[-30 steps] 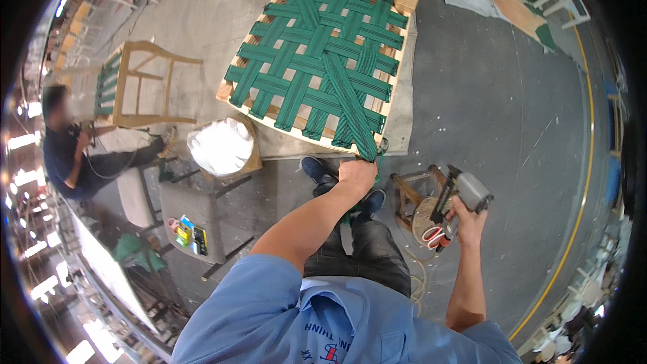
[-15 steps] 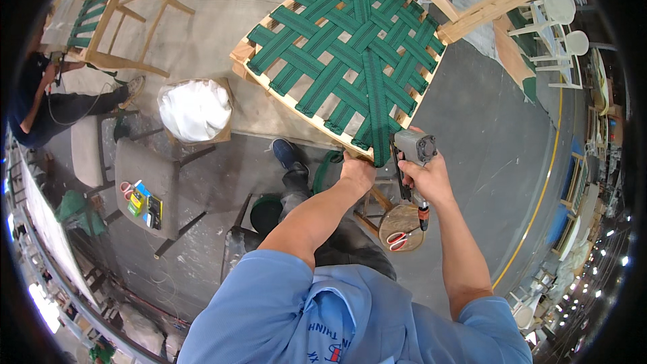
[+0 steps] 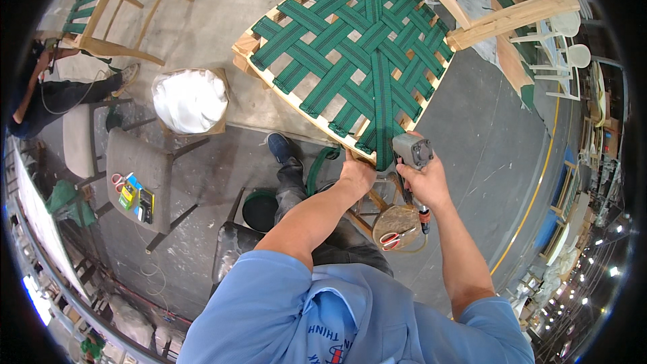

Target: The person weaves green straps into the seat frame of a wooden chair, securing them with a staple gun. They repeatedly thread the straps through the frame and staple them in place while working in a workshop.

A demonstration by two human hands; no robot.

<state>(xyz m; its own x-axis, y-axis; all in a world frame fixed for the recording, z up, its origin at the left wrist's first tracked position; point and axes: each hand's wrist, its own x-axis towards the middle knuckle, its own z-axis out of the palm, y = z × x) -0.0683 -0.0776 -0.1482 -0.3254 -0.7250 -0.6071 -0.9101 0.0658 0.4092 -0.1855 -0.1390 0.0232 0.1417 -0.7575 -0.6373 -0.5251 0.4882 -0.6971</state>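
The wooden chair (image 3: pixel 509 23) stands ahead of the person, its seat covered with woven green webbing (image 3: pixel 367 42). One long green strap (image 3: pixel 382 94) runs diagonally over the weave and bends down past the chair's near corner.

The main change is on the right-hand side. A second ago the grey air tool (image 3: pixel 412 150) was held out well to the right of the chair; now it is just beside the chair's near corner, next to the strap. The right hand (image 3: pixel 431 182) is closed around its grip; whether a finger presses the trigger cannot be told. The tool's nose is hidden, so contact with the chair cannot be told either.

The left hand (image 3: pixel 358 172) remains at the chair's near corner, fingers curled in under the edge. They are out of sight, so it is unclear how far they close, or whether they grip the strap's end or the rail.

For the work, this seems to mean that attention has narrowed to one spot, with strap, tool and both hands gathered there. Nearer the person than the chair, a round stool (image 3: pixel 396 224) carries red-handled scissors (image 3: pixel 392 240).
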